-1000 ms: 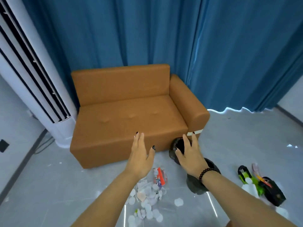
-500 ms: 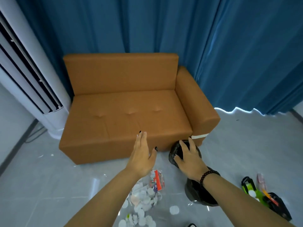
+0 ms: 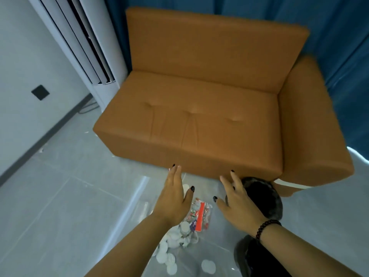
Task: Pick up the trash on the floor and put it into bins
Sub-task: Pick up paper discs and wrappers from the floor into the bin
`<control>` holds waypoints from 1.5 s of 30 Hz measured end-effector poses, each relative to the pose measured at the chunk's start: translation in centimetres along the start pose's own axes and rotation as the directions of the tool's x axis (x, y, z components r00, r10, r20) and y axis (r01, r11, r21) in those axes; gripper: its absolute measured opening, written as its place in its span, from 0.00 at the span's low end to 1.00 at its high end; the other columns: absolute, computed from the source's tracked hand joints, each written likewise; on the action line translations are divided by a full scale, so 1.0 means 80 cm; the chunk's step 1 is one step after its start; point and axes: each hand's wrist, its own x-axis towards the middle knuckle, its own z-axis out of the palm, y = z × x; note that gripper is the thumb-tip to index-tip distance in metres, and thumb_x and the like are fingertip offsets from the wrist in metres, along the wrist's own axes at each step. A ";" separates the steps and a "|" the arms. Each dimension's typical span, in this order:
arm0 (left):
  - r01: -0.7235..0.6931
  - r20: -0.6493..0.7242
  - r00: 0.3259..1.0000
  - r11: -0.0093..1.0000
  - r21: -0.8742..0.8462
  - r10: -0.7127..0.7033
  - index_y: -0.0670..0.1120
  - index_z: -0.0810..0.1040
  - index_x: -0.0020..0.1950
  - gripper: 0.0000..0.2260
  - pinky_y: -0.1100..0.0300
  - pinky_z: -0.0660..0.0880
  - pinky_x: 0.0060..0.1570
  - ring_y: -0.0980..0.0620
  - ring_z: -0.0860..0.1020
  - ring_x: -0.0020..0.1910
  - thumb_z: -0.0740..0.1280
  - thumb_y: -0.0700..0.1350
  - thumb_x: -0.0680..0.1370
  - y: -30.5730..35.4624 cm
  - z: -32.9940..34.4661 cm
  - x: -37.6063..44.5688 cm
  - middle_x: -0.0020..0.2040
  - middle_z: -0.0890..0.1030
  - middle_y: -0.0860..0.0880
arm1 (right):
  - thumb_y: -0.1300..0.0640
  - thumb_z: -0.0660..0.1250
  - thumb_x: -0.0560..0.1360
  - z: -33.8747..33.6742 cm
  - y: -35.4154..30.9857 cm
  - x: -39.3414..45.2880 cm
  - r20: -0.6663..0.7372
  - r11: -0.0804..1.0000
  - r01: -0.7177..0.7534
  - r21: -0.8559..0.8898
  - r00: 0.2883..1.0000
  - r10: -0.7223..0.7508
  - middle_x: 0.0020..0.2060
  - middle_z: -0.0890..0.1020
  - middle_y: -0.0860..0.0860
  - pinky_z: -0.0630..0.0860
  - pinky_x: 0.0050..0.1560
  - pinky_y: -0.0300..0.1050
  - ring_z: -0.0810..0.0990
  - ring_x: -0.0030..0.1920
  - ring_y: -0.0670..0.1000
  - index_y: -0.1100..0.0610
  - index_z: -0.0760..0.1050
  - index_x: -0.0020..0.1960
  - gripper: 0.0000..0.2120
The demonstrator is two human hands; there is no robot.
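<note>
At the far left a white floor-standing air conditioner [image 3: 89, 47] stands against the wall, beside the orange sofa [image 3: 199, 108] that fills the middle of the view in front of blue curtains [image 3: 339, 27]. On the grey floor [image 3: 60, 196] just before the sofa's front edge lies the trash: a heap of white round scraps [image 3: 169, 248] mixed with a red-and-white wrapper [image 3: 200, 215], apparently on or in clear plastic film, with a few loose discs nearer the camera.

The left hand [image 3: 173, 204] hovers above the heap, fingers straight and together, thumb spread, holding nothing. The right hand [image 3: 239, 204] is likewise released, fingers extended, over the near rim of a black bin [image 3: 265, 198] that stands at the sofa's front right corner; whether it touches the rim cannot be told. A second dark, bag-like bin [image 3: 253, 256] sits under the right forearm at the bottom edge.

The step in hand looks like reaching down to gather the heap. It would go best if the left hand drops low and cups the scraps from the sofa side, drawing them together. The discs look light and likely to scatter, so a slow scoop with both hands, lifting by the film if it holds them, should lose fewer pieces on the short carry to the bin
</note>
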 end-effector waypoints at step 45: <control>-0.188 0.364 0.930 0.773 0.606 -0.059 0.42 0.37 0.78 0.33 0.48 0.46 0.76 0.44 0.39 0.78 0.53 0.54 0.83 -0.552 0.432 0.022 0.79 0.41 0.42 | 0.63 0.64 0.72 0.702 0.302 0.287 0.181 0.932 0.271 -0.241 0.956 -0.231 0.57 0.77 0.51 0.73 0.54 0.44 0.76 0.55 0.53 0.53 0.74 0.59 0.17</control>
